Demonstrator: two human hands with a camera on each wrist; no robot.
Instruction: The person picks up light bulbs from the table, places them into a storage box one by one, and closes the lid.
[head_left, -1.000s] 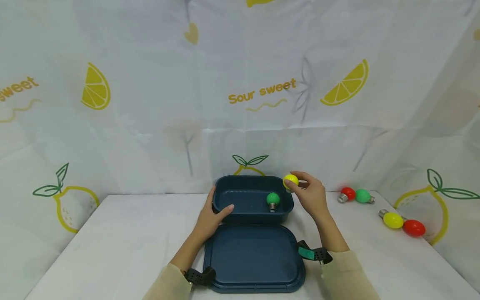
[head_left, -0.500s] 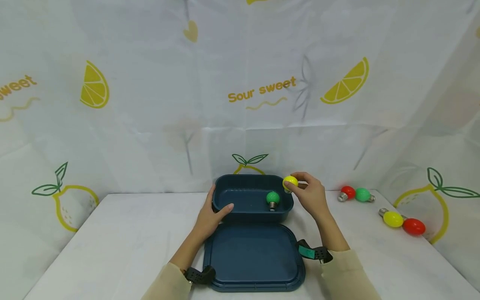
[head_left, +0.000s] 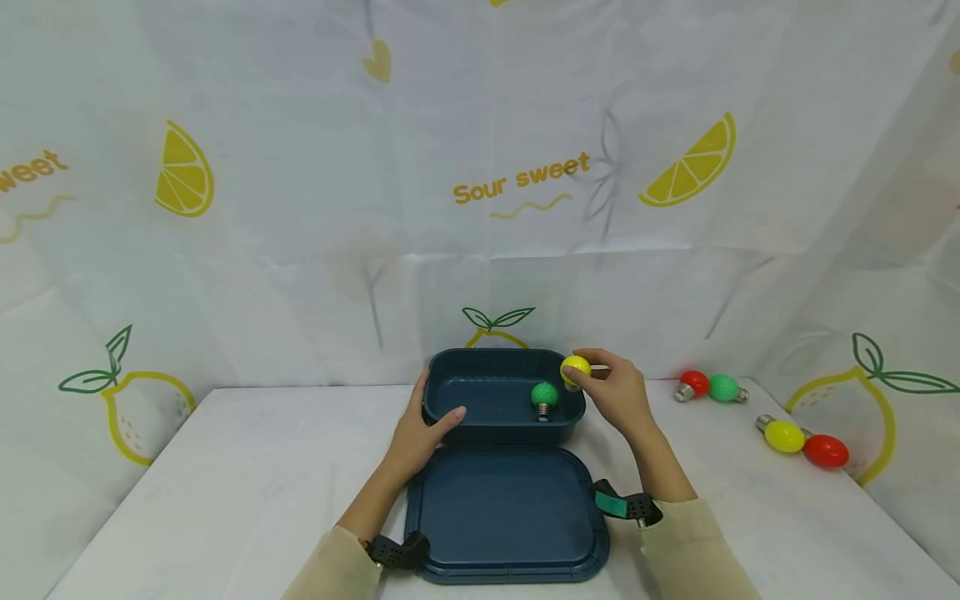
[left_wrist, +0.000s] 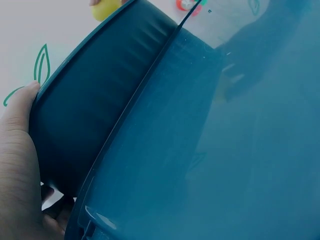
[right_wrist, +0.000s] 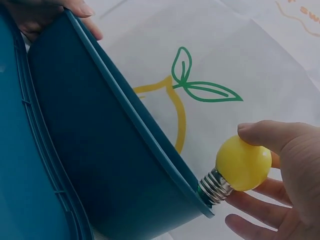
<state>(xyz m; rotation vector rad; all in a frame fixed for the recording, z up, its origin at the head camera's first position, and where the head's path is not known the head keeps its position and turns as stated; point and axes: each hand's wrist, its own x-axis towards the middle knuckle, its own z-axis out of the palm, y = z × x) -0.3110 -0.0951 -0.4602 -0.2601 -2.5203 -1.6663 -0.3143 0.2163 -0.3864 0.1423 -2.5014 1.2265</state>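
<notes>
My right hand pinches a yellow light bulb by its globe, thumb on one side and fingers on the other. In the right wrist view the bulb's silver screw base points down at the rim of a dark blue plastic box. At the box's left end, my left hand grips the wall, its thumb at the front rim and fingers round the side. Inside the box, toward the right, a green light bulb rests with its base toward me.
The box's blue lid lies flat in front of it, between my forearms. On the white table's right side are a red bulb beside a green bulb, and nearer, a yellow bulb beside a red bulb. A lemon-print curtain stands behind.
My right hand has shifted slightly left and down with the yellow bulb, over the box's right rim. The left hand keeps its grip on the box.
</notes>
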